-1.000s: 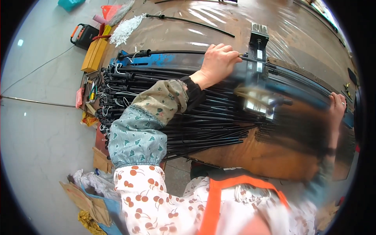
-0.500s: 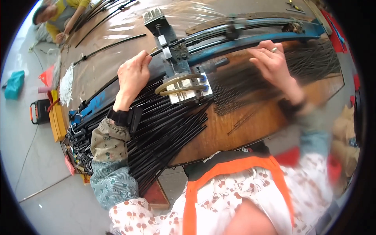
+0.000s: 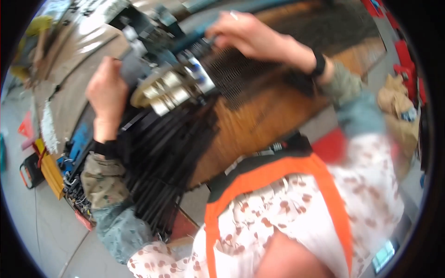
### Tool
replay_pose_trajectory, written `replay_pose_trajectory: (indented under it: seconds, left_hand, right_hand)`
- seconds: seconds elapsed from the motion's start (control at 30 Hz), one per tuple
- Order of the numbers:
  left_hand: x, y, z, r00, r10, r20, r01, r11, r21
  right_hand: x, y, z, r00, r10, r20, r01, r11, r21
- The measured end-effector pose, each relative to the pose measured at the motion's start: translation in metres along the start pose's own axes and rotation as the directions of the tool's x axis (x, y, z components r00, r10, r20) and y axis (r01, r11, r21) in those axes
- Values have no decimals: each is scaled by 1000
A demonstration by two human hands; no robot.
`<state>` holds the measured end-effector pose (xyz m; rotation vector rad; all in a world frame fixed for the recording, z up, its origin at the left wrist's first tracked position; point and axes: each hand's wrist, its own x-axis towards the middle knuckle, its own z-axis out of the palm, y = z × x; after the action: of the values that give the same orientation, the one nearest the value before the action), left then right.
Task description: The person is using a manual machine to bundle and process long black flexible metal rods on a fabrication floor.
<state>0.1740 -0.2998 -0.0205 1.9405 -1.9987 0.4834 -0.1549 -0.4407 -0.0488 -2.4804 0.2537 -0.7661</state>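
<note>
"What are your left fingers (image 3: 111, 66) doing?"
"They're curled, just left of the machine (image 3: 174, 89). In this blur I can't tell whether they grasp anything."
"And your right fingers (image 3: 224, 32)?"
"Bent, at the machine's far right, beyond the dark springs (image 3: 232, 76). I can't tell if they're holding something either."
"The black rods (image 3: 160, 160)?"
"Bundled on my near left, partly over the desk (image 3: 259, 123)."
</note>
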Motion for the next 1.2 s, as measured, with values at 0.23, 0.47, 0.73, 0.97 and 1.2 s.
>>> replay_pose_trajectory:
  seconds: [0.23,0.47,0.73,0.97,1.2]
  left_hand:
    - [-27,-116,-10,962,266,-62,-233,919,319]
    - [-79,32,-83,998,51,-46,-40,977,208]
    - [-225,200,-73,887,-432,162,432,901,39]
    - [-200,199,-57,933,-305,191,328,939,-103]
    - [-169,218,-66,943,-233,236,281,940,-193]
  right_hand:
    - [-78,-85,-8,835,65,546,248,841,-480]
    - [-102,-95,31,876,-31,482,207,926,-317]
    - [-67,-101,18,825,129,551,-72,990,-124]
    - [-67,-73,25,894,19,448,-65,994,88]
    - [-93,-76,25,941,95,324,-168,964,206]
